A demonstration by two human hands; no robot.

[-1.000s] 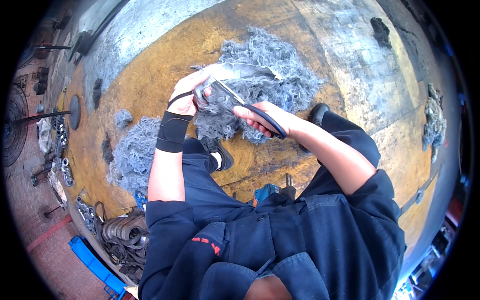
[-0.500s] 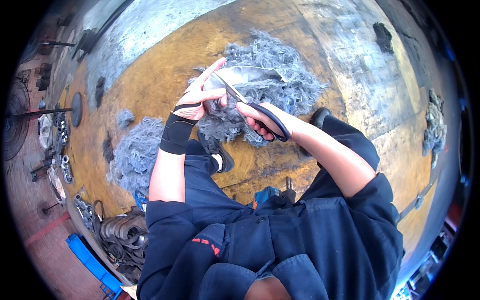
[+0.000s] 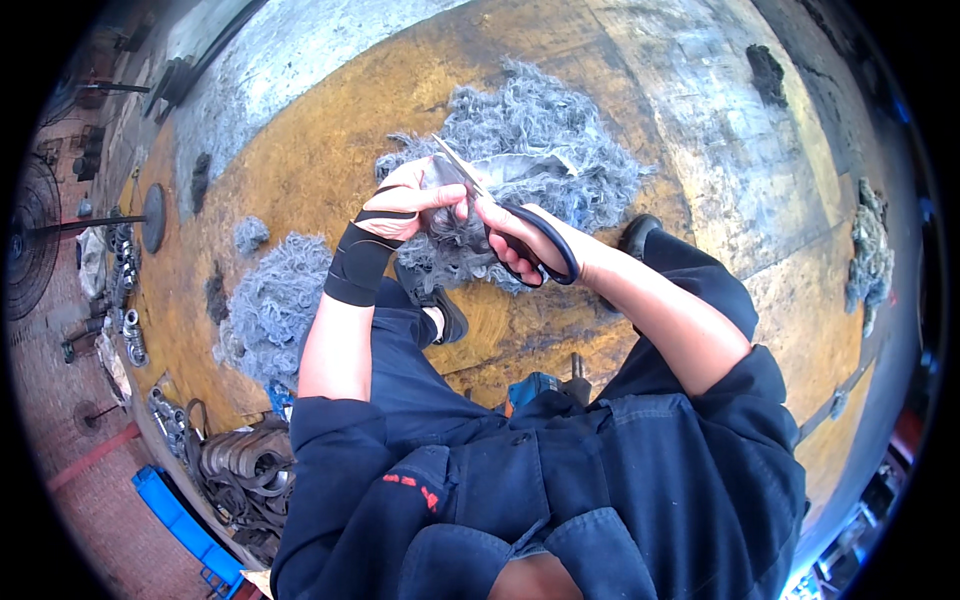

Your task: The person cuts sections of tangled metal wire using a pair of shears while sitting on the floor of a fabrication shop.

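My right hand point(image 3: 515, 240) grips a pair of scissors point(image 3: 562, 245) by its dark loop handles, its silver blades pointing up and left over a large shaggy grey fabric piece point(image 3: 555, 120). My left hand point(image 3: 405, 200) pinches an edge of this fabric between thumb and fingers, close to the blades. A black wrist wrap point(image 3: 357, 265) goes round my left wrist. The fabric has long, stringy grey pile, and a smoother pale strip shows along its middle. Some of its near part lies behind my hands.
A second grey fibre heap point(image 3: 275, 305) lies left of my leg, with a small tuft point(image 3: 250, 235) beyond it. Metal rings and dark parts point(image 3: 250, 465) crowd the lower left. A fan point(image 3: 30, 235) stands at the far left, and a grey bundle point(image 3: 868, 255) lies at right.
My left fingers, stretched out before, have curled in and closed on the fabric edge. The scissor blades have tilted up slightly, and the pale strip is less exposed.
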